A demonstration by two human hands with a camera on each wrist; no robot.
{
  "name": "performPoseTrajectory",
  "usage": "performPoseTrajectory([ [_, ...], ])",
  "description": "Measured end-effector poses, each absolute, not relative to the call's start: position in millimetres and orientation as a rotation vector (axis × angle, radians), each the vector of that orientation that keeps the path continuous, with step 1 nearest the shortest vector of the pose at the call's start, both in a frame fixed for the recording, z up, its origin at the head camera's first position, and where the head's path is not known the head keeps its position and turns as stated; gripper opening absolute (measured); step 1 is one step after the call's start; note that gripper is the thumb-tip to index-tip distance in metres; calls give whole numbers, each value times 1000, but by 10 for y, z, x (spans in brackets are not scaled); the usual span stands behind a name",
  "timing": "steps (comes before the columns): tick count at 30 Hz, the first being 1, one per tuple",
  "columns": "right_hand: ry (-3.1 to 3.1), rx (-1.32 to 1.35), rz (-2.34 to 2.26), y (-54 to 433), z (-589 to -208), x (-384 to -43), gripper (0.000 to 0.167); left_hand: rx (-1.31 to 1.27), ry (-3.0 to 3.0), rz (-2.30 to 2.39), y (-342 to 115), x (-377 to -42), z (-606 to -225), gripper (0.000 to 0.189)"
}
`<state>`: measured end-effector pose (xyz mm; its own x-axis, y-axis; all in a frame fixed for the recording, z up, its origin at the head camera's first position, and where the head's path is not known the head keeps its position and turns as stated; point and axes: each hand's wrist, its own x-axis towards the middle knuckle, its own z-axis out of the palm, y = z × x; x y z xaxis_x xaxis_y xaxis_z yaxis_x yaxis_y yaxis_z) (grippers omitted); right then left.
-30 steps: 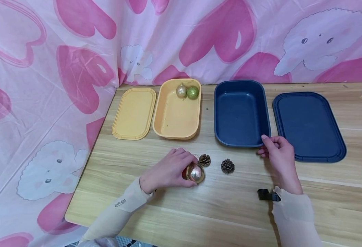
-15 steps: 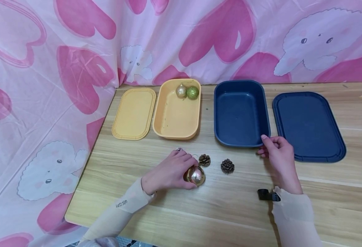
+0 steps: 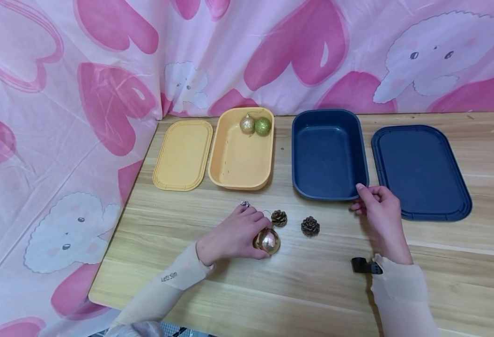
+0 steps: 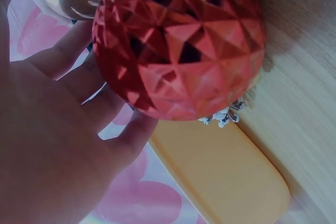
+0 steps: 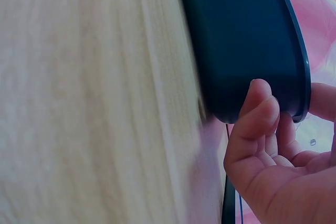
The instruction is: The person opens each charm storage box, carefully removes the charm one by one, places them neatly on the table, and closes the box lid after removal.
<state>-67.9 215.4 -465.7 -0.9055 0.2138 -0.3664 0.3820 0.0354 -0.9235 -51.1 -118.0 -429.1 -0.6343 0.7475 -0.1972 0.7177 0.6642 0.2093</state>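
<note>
In the head view my left hand (image 3: 234, 234) curls over a shiny gold ball ornament (image 3: 269, 241), thumb on its near side and fingers on its far side. A red faceted ball ornament (image 4: 181, 51) lies beneath the palm in the left wrist view; the hand hides it from the head view. Two brown pine cones, a left one (image 3: 278, 218) and a right one (image 3: 310, 226), lie beside the gold ball. Just beyond the left fingers a white-tipped pine cone (image 3: 245, 204) shows. My right hand (image 3: 380, 213) pinches the near right corner of a dark blue box (image 3: 327, 159), thumb over its rim.
Left of the blue box stands a yellow box (image 3: 242, 164) with a pale gold glitter ball (image 3: 247, 124) and a green glitter ball (image 3: 262, 126) inside. A yellow lid (image 3: 183, 155) and a blue lid (image 3: 421, 173) lie at the outer sides. A pink curtain (image 3: 213, 47) hangs behind the table.
My left hand and the gold ball have shifted slightly to the right, and more of the white-tipped pine cone shows. The right hand keeps its hold on the blue box.
</note>
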Motion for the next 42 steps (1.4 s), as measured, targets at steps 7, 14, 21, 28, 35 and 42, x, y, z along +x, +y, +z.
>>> performPoseTrajectory([
  [7, 2173, 624, -1988, 2157, -4657, -678, 33, 1197, 2607, 115, -1156, -502, -4302, 61],
  [14, 2176, 619, -1984, 2162, -4661, -670, 33, 1177, 2606, 123, -1135, -493, -4314, 60],
  [21, 2162, 609, -2011, 2158, -4664, -665, 33, 1173, 2618, 142, -1133, -494, -4321, 59],
  [28, 2184, 599, -1992, 2159, -4664, -666, 33, 1168, 2634, 163, -1140, -499, -4310, 58],
  [35, 2193, 609, -1968, 2162, -4659, -669, 34, 1156, 2648, 176, -1160, -508, -4302, 58],
  [42, 2183, 616, -1972, 2159, -4658, -670, 35, 1159, 2666, 188, -1186, -526, -4299, 59],
])
